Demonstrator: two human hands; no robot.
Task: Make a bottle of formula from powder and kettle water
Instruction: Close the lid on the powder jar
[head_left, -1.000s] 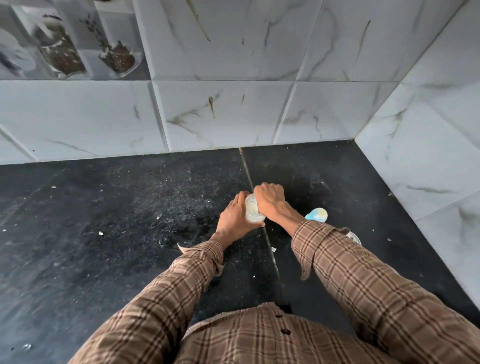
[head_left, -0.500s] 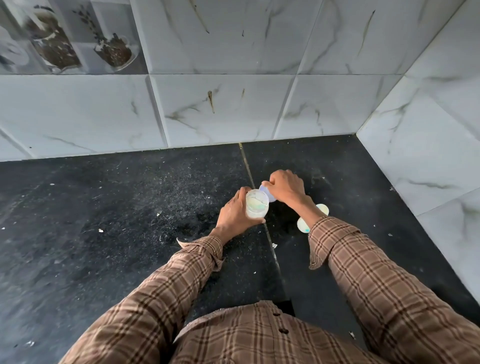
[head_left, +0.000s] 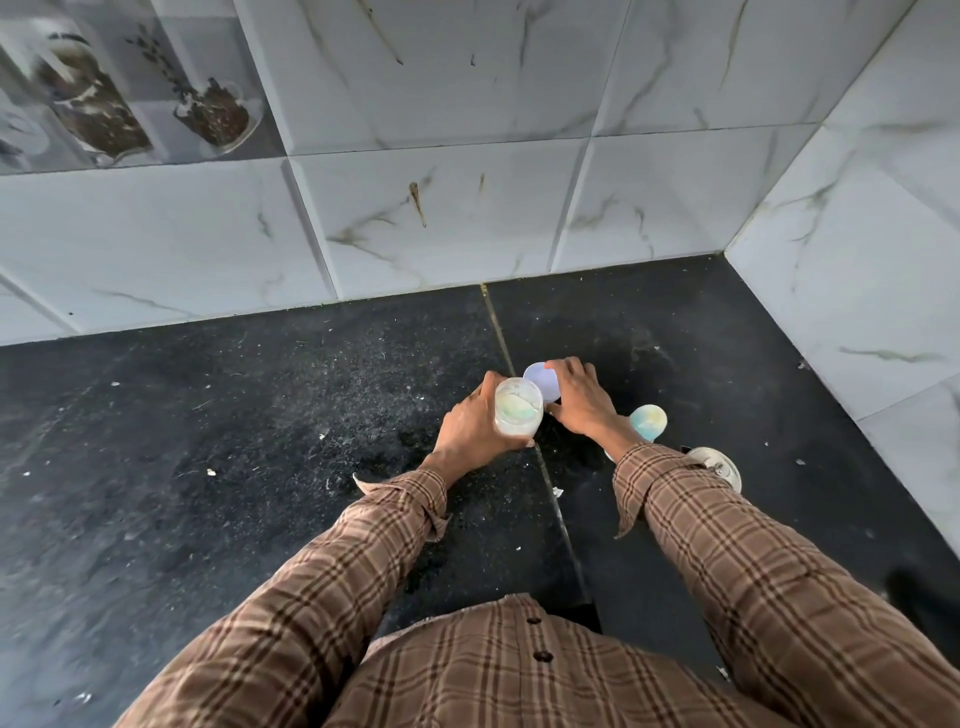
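**A:** Head view, what step is this? A small clear plastic container with whitish, pastel-tinted contents (head_left: 518, 412) is gripped around its side by the left hand (head_left: 475, 428), mid-counter on the black speckled stone counter (head_left: 208, 441). A round pale lilac lid (head_left: 541, 384) is pinched at its edge by the right hand (head_left: 582, 402), just right of and beyond the open mouth.

**B:** Probably the powder tub being opened, so an early step. No kettle can be seen. A pastel blue-and-yellow rounded object (head_left: 648, 422) is half hidden behind the right wrist, and a pale round disc-like item (head_left: 719, 465) lies nearer; neither can be identified for sure.

**A:** Next move?

**B:** The lid likely needs to be set down flat, and a scoop and bottle found.
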